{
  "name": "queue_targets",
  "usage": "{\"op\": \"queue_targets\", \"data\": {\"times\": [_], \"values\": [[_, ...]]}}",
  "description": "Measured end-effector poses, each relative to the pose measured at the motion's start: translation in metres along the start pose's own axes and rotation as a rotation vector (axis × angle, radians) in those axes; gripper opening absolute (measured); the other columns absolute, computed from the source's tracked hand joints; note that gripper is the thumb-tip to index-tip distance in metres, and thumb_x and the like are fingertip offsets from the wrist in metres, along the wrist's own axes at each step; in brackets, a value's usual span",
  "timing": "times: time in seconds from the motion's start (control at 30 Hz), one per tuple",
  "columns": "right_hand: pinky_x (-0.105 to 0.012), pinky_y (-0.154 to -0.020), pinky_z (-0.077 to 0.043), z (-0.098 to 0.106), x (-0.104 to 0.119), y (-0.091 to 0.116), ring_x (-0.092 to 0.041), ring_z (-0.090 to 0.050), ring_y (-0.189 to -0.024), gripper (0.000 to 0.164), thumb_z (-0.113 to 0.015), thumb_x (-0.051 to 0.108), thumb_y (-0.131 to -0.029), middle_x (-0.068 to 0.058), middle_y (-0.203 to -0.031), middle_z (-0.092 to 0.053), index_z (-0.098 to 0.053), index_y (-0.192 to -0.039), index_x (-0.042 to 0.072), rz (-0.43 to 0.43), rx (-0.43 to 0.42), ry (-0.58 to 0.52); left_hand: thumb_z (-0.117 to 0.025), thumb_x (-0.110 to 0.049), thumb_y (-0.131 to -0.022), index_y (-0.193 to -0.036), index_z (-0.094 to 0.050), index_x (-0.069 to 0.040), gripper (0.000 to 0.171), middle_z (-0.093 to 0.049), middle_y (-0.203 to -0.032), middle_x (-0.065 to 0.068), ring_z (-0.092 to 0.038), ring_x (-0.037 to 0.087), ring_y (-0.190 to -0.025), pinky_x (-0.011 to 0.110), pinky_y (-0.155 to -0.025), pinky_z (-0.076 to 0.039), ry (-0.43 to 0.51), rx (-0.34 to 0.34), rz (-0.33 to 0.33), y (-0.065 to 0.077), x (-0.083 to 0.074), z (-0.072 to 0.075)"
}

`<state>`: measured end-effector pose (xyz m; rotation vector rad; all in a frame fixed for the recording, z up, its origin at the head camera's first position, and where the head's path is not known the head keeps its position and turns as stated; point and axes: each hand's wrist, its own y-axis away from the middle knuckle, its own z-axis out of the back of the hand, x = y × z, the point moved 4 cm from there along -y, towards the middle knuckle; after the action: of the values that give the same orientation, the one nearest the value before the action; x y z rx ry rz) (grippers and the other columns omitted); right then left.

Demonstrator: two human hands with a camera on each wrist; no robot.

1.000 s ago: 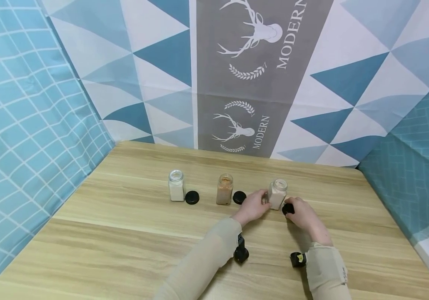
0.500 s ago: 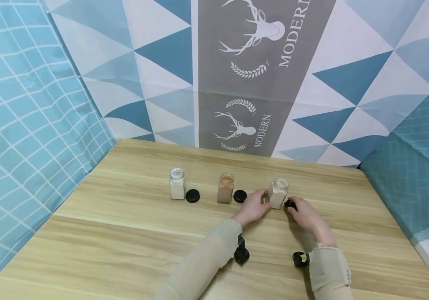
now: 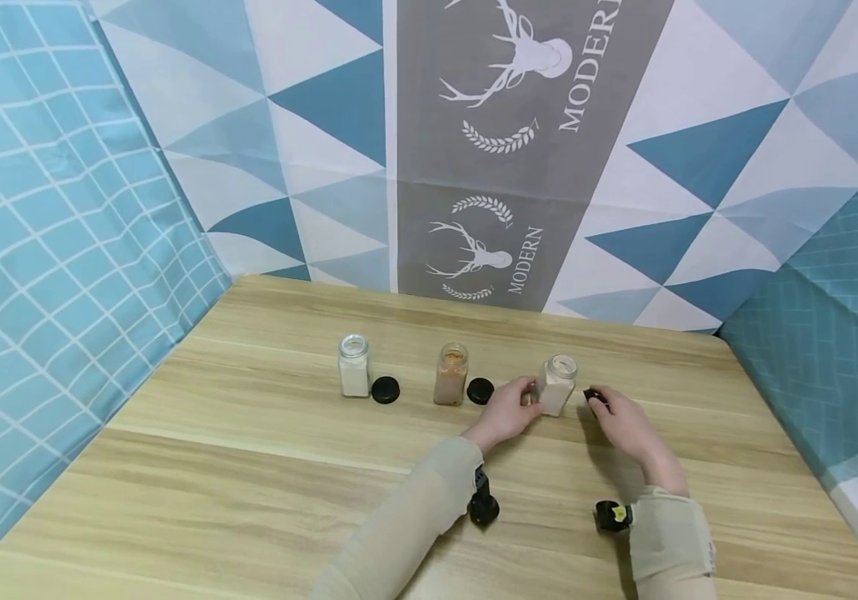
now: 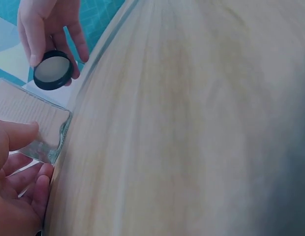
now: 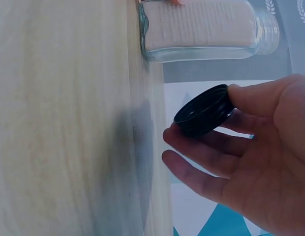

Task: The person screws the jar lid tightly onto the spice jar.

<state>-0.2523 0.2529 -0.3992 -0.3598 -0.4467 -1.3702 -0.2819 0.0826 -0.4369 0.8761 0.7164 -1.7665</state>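
My left hand (image 3: 506, 414) grips the lower part of an uncapped glass jar (image 3: 556, 392) of pale beige powder, which stands on the table. In the left wrist view the thumb lies on one face of this jar, with the fingers behind it. Just right of the jar, my right hand (image 3: 627, 427) pinches a round black lid (image 5: 204, 112) between thumb and fingers. The lid is held tilted above the table, its pale inner side (image 4: 52, 70) turned towards the left wrist camera. The right wrist view shows a gap between lid and jar.
An uncapped jar of orange-brown powder (image 3: 450, 379) stands in the middle, a black lid (image 3: 481, 391) beside it. Farther left is an uncapped jar of white powder (image 3: 355, 371) with its black lid (image 3: 386, 390). A patterned cloth (image 3: 466, 167) hangs behind the wooden table (image 3: 249, 467).
My right hand has lifted the black lid off the table and carried it a little right, away from the jar. The left hand stays on the jar.
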Motion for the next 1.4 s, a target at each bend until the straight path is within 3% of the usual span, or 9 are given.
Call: {"op": "queue_targets", "data": {"times": [0.37,0.57,0.7,0.93,1.17,1.4], "values": [[-0.058,-0.094,-0.035,0.010,0.002,0.000,-0.049,-0.040,-0.118,0.051,-0.024,0.028,-0.100,-0.034,-0.130,-0.040,-0.032,-0.135,-0.008,-0.029,-0.110,-0.086,-0.061,-0.019,-0.087,-0.129,-0.048,-0.006,0.046,-0.058,-0.093,0.005,-0.044,0.007,-0.074,0.017,-0.063,-0.037,0.004,0.010,0.007,0.001,0.000,0.001],[-0.055,-0.091,-0.040,0.012,0.004,0.002,-0.046,-0.047,-0.112,0.052,-0.024,0.030,-0.100,-0.033,-0.128,-0.043,-0.030,-0.137,-0.006,-0.040,-0.152,-0.176,-0.061,-0.020,-0.087,-0.130,-0.048,-0.006,0.046,-0.056,-0.090,0.003,-0.044,0.007,-0.074,0.017,-0.063,-0.038,-0.003,0.011,0.010,0.000,0.003,-0.001],[-0.054,-0.093,-0.037,0.014,0.006,0.003,-0.043,-0.044,-0.117,0.051,-0.026,0.031,-0.100,-0.031,-0.130,-0.042,-0.030,-0.138,-0.003,-0.028,-0.188,-0.265,-0.061,-0.021,-0.087,-0.130,-0.047,-0.007,0.047,-0.056,-0.090,0.002,-0.045,0.007,-0.074,0.018,-0.064,-0.039,0.000,0.006,0.013,-0.001,0.004,-0.002],[-0.051,-0.093,-0.037,0.016,0.010,0.005,-0.040,-0.042,-0.119,0.054,-0.027,0.036,-0.099,-0.027,-0.133,-0.041,-0.028,-0.140,0.000,-0.005,-0.213,-0.327,-0.061,-0.022,-0.088,-0.130,-0.047,-0.007,0.047,-0.056,-0.091,0.002,-0.045,0.007,-0.075,0.018,-0.064,-0.039,0.011,0.013,0.022,-0.002,0.004,-0.002],[-0.045,-0.087,-0.040,0.015,0.013,0.003,-0.037,-0.046,-0.114,0.047,-0.032,0.024,-0.099,-0.026,-0.135,-0.038,-0.030,-0.140,0.000,0.018,-0.261,-0.363,-0.061,-0.021,-0.087,-0.131,-0.047,-0.008,0.047,-0.059,-0.105,0.003,-0.046,0.007,-0.078,0.018,-0.068,-0.040,0.008,0.016,0.025,-0.003,0.005,-0.002],[-0.050,-0.090,-0.039,0.015,0.018,0.002,-0.039,-0.044,-0.117,0.045,-0.037,0.018,-0.098,-0.024,-0.139,-0.035,-0.031,-0.139,0.002,0.058,-0.289,-0.418,-0.061,-0.022,-0.088,-0.131,-0.047,-0.008,0.047,-0.059,-0.105,0.004,-0.047,0.008,-0.078,0.018,-0.069,-0.040,0.008,0.027,0.020,-0.003,0.005,-0.001]]}}
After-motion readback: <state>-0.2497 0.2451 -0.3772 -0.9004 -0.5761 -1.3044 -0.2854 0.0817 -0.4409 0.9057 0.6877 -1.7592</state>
